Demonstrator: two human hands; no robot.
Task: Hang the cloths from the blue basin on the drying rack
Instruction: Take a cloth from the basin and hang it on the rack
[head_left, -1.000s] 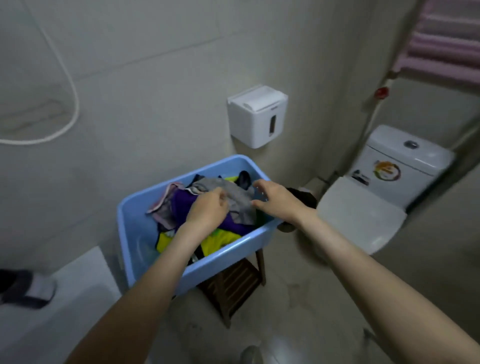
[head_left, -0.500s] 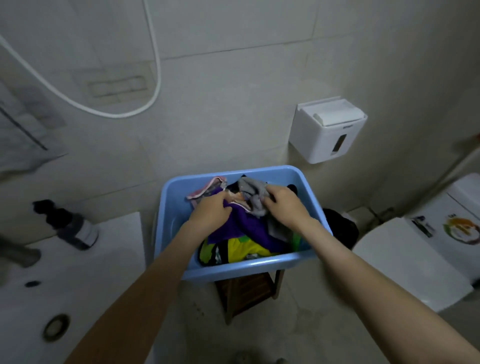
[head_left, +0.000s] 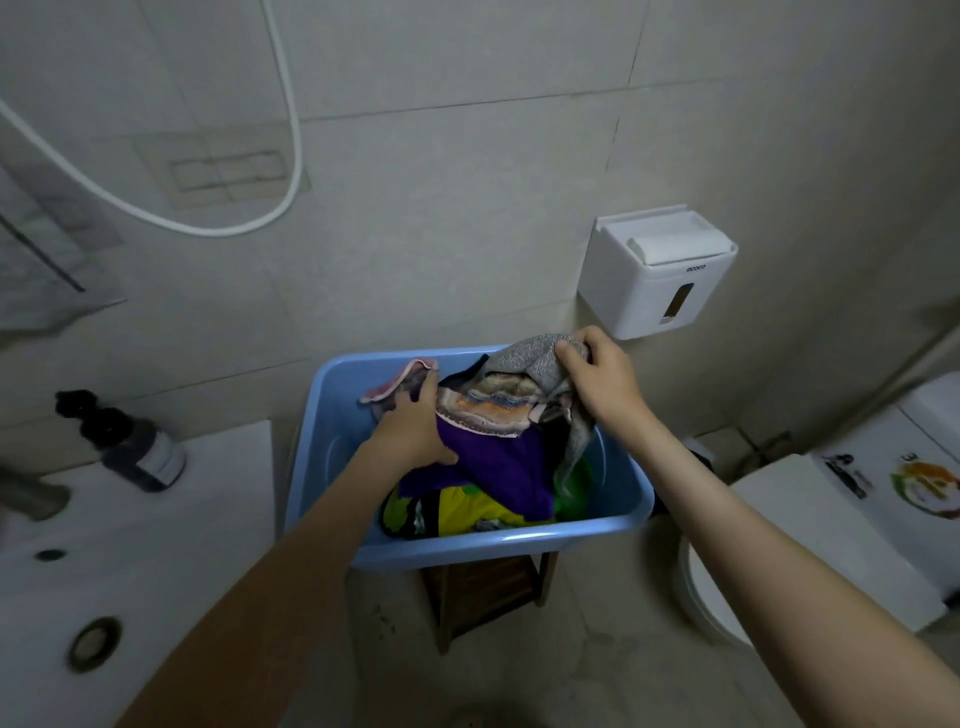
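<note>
Grey cloth (head_left: 524, 359) in R hand (head_left: 603, 385); dispenser (head_left: 655, 291): "ecoco".

- The grey cloth (head_left: 530, 358) is now lifted clear of the pile by the right hand (head_left: 602, 384).
- A striped cloth (head_left: 493, 408) is uncovered beneath it.
- The left hand (head_left: 415, 431) is shifted onto the purple cloth (head_left: 493, 467).

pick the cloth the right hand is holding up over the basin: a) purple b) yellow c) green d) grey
d: the right hand pinches the grey cloth at its top, raised above the pile in the basin, while the purple, yellow and green ones lie lower in it.
</note>
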